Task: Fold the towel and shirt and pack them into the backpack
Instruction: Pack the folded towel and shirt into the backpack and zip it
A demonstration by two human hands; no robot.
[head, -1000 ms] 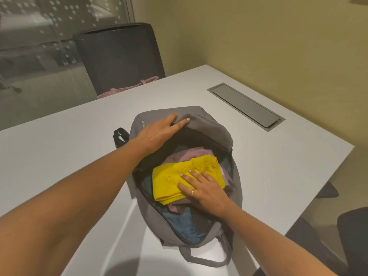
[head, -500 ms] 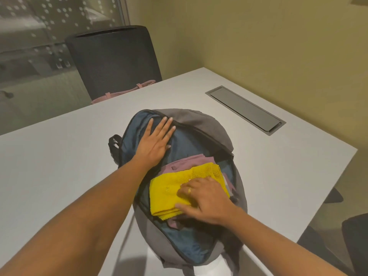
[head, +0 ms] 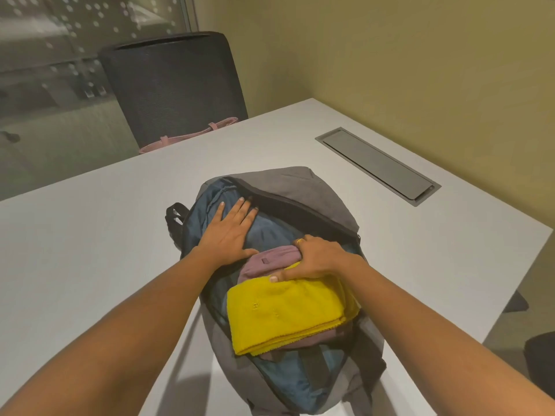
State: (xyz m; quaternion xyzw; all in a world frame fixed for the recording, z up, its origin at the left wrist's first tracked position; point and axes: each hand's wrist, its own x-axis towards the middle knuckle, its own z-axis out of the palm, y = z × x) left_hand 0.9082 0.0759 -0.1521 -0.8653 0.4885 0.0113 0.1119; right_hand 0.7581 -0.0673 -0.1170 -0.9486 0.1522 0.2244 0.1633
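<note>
Lying near-to-far, backpack, towel crosswise

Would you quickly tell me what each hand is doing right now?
Left hand: open, flat on the lining of the backpack.
Right hand: closed, gripping the shirt beneath the towel.
</note>
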